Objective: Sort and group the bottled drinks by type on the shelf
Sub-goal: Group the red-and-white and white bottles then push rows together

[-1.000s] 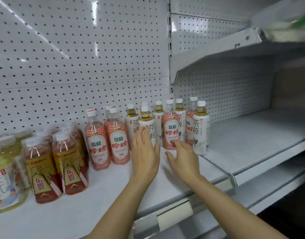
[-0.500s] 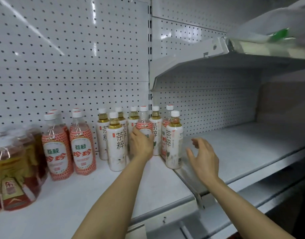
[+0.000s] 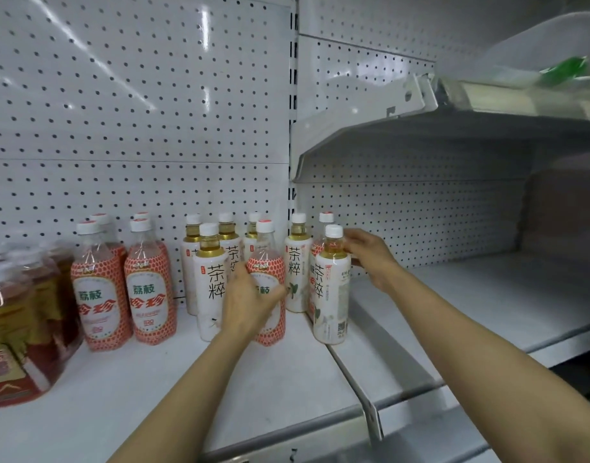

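My left hand [image 3: 248,300] is wrapped around a red-patterned lychee bottle [image 3: 268,279] that stands among several white-label tea bottles [image 3: 211,282] at the back of the shelf [image 3: 173,389]. My right hand [image 3: 370,257] touches the shoulder of the front-right white-label tea bottle [image 3: 332,289], fingers curled on it. Behind that bottle another red-patterned bottle [image 3: 315,259] is mostly hidden. More red-patterned lychee bottles [image 3: 100,292] stand in a group further left.
Amber drink bottles with red and gold labels [image 3: 16,329] sit at the far left. A metal divider [image 3: 360,379] separates this shelf from the bare right-hand shelf [image 3: 470,312]. An upper shelf [image 3: 454,128] overhangs at the right. Pegboard [image 3: 136,111] backs everything.
My left hand closed on the red-patterned bottle in the middle. My right hand rose from the shelf and came onto the front-right tea bottle. The view shifted right.
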